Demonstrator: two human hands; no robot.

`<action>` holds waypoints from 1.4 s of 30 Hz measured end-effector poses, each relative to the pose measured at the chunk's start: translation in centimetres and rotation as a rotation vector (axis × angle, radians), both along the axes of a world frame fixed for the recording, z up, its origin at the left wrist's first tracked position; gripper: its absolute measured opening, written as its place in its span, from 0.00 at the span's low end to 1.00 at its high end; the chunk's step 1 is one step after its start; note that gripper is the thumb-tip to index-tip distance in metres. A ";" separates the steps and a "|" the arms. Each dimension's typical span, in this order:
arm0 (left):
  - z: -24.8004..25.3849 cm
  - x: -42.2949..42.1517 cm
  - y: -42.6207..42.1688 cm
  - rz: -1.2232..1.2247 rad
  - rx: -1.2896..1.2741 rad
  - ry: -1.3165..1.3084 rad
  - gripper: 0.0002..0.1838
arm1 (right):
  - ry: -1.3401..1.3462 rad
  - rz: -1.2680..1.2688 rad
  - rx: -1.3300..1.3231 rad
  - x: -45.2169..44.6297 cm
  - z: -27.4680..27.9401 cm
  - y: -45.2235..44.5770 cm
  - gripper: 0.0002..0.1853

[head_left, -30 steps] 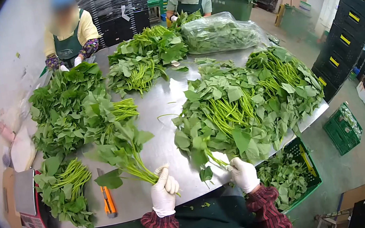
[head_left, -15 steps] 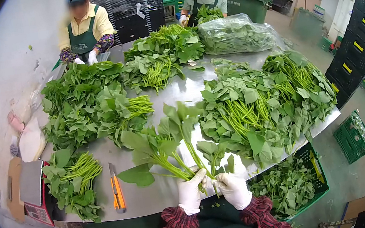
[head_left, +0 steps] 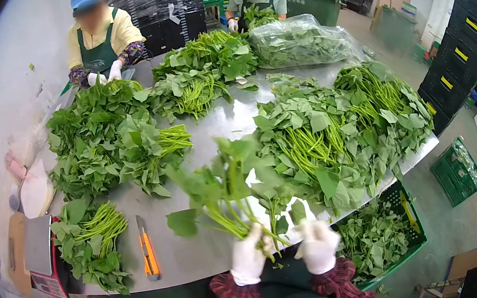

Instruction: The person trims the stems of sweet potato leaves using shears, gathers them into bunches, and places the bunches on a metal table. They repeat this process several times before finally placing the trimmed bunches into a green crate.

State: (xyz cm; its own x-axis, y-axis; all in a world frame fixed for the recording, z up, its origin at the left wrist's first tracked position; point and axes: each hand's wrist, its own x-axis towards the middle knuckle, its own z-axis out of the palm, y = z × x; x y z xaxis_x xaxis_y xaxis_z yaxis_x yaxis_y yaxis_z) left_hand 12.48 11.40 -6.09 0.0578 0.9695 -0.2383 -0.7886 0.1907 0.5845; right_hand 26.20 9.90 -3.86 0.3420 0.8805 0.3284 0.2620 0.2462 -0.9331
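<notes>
My left hand [head_left: 248,256], in a white glove, is closed around the lower stems of a small bunch of leafy greens [head_left: 223,205]. The leaves fan out upward over the metal table [head_left: 174,257] and are blurred. To its right, my gloved right hand [head_left: 319,245] is raised with its fingers closed and smeared by motion. A small leaf [head_left: 297,211] shows just above those fingertips; whether they hold it I cannot tell. Left of my hands lie an orange box cutter [head_left: 148,252] and a small pile of greens [head_left: 93,243], stems pointing right.
Large heaps of greens lie at right [head_left: 330,133] and left [head_left: 98,141]. A filled plastic bag [head_left: 300,44] is at the back. Below the table's right edge stands a green crate [head_left: 415,226] of leaves. Two co-workers [head_left: 100,39] stand across. A red scale [head_left: 49,283] sits at left.
My right hand has moved right, away from my left hand, which keeps its hold on the bunch of greens. The whole view has shifted slightly.
</notes>
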 end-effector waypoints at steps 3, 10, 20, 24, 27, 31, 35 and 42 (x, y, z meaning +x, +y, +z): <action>-0.4 -3.5 1.2 0.117 0.063 0.059 0.08 | 0.372 -0.306 -0.091 5.6 2.3 1.3 0.12; 0.1 -5.6 1.5 0.129 0.218 0.051 0.07 | -0.930 -0.150 -0.385 9.9 -3.4 1.0 0.26; -0.9 -4.5 0.8 0.148 0.057 0.129 0.02 | -0.577 0.338 -0.506 -0.2 -4.7 0.0 0.15; -0.6 -1.4 -0.3 0.039 -0.055 0.250 0.06 | -0.477 0.298 -0.247 0.2 -4.4 -0.1 0.13; -1.2 0.0 -0.8 -0.041 -0.061 0.260 0.08 | -0.707 0.380 -0.102 0.0 -3.7 -0.7 0.14; -2.0 -0.2 -1.2 -0.125 -0.008 0.402 0.08 | -0.722 0.453 0.029 -0.4 -4.0 -0.9 0.14; -2.2 -1.1 -0.5 -0.121 0.015 0.191 0.10 | -0.629 0.395 -0.096 0.2 -3.5 -0.3 0.15; -1.9 -1.3 -0.4 -0.168 0.015 0.121 0.11 | 0.369 0.556 -0.571 -0.1 -1.1 0.5 0.08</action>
